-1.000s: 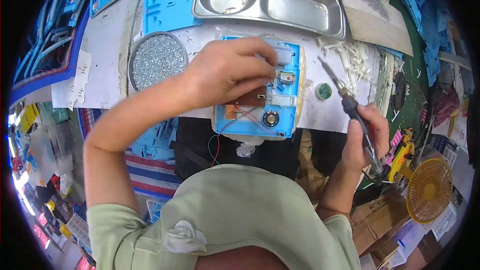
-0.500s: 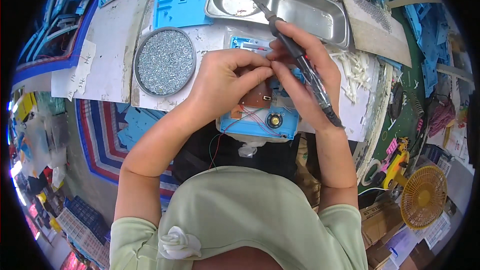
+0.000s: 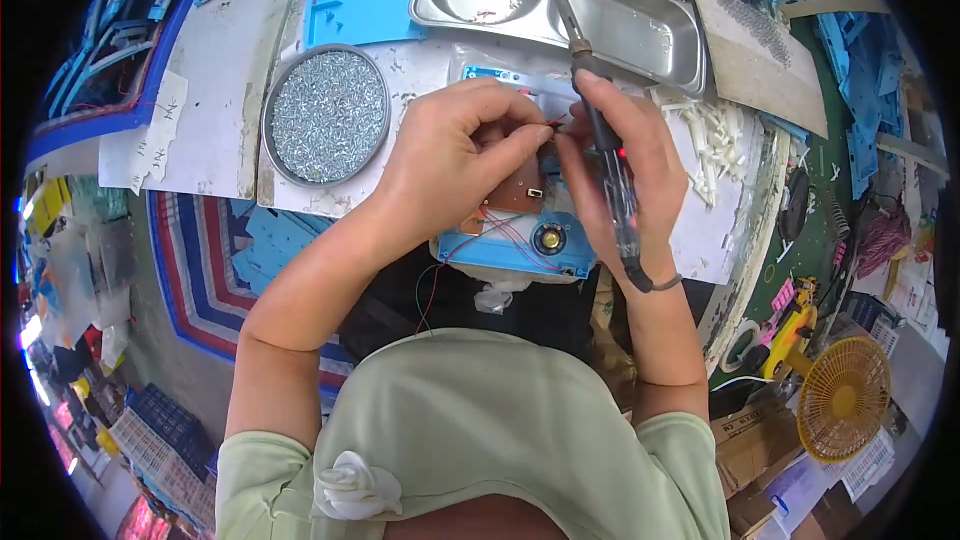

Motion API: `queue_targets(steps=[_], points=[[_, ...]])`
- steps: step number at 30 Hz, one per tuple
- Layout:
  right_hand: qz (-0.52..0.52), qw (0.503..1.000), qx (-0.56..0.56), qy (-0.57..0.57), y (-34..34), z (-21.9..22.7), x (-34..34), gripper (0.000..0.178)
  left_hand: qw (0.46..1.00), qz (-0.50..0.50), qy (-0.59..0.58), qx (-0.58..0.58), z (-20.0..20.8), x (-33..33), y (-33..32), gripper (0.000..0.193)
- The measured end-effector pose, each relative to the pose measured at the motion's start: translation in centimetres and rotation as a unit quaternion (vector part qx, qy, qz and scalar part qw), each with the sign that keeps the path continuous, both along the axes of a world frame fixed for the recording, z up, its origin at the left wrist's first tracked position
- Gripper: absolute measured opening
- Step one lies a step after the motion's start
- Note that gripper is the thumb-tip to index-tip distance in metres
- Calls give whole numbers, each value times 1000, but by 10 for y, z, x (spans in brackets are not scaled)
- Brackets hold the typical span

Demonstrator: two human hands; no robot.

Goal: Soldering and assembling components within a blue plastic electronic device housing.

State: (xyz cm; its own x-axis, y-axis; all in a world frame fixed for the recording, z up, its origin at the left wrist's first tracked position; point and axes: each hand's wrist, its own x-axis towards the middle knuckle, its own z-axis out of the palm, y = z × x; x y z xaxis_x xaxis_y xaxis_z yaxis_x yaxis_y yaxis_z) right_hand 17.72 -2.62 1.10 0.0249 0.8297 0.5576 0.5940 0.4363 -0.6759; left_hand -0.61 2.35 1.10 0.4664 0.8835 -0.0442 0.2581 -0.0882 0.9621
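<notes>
Over the blue case [image 3: 520, 245], our left hand [image 3: 450, 155] pinches a red wire [image 3: 548, 124]; our right hand [image 3: 625, 155] grips the iron [image 3: 600, 130], whose hot tip may burn fingers.

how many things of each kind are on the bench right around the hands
Black soldering iron in the right hand: 1
Blue plastic casing with brown circuit board, pinched by the left hand: 1
Round tin of small screws: 1
Compartmented steel tray: 1
Total: 4
</notes>
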Motion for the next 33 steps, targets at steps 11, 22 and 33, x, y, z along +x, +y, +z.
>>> queue_targets(steps=[11, 22, 33], points=[[9, 997, -61, 40, -58, 24, 53, 36, 982, -7, 86, 166, -9, 7, -1, 10], [72, 995, -71, -1, -58, 19, 48, 34, 987, -1, 61, 146, -9, 7, -2, 6], [74, 995, -61, -14, -51, 13, 45, 32, 989, 8, 45, 141, -11, 7, -2, 6]])
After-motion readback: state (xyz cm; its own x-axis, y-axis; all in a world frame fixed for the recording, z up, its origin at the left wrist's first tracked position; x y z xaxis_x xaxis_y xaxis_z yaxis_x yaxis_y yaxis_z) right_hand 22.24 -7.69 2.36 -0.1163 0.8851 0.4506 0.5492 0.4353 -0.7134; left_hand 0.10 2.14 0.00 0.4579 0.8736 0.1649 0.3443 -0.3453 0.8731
